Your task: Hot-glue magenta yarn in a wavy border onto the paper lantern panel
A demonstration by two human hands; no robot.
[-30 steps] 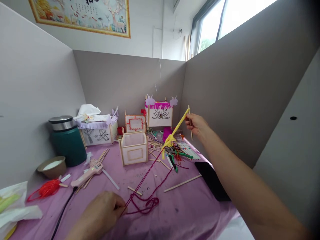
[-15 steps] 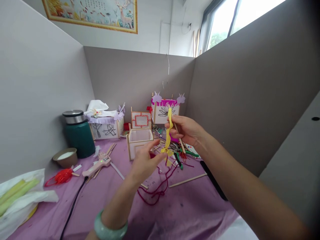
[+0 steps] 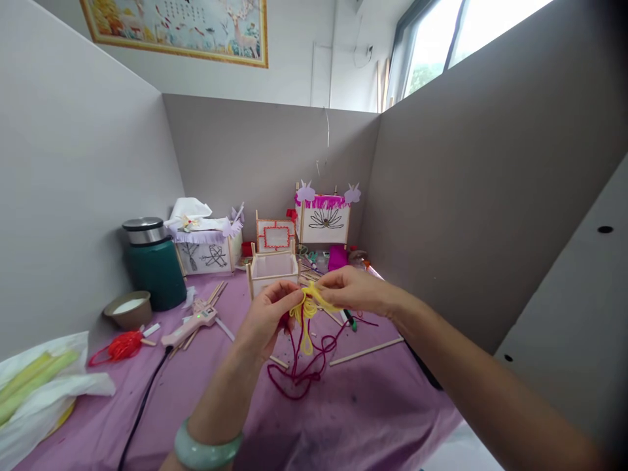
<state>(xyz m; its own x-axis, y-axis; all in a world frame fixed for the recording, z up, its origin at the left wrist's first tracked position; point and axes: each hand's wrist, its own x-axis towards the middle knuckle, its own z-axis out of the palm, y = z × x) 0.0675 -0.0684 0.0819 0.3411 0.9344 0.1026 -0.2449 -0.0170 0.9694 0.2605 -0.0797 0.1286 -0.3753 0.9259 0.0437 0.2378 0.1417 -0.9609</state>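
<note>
Firstly, left hand (image 3: 269, 313): nearly closed, thumb and forefinger pinching yellow yarn (image 3: 308, 309); pale green bangle (image 3: 209, 450) on wrist.
Right hand (image 3: 358, 290): fingers folded in, thumb and forefinger gripping the same yarn, just right of the left fingertips.
Yellow yarn: looped bundle between both hands, above the near middle of the purple cloth (image 3: 383, 422); one loop hangs down.
Dark red yarn (image 3: 318, 377): trails on the cloth below, rising to the left fingers; how it joins the yellow, cannot tell.
White box (image 3: 260, 281): beyond the left hand, front partly covered by it.
Green handle (image 3: 350, 319): below the right hand, remainder hidden.
Black slab (image 3: 428, 371): right, mostly behind the right forearm.
Both forearms: cut off at the near edge.
</note>
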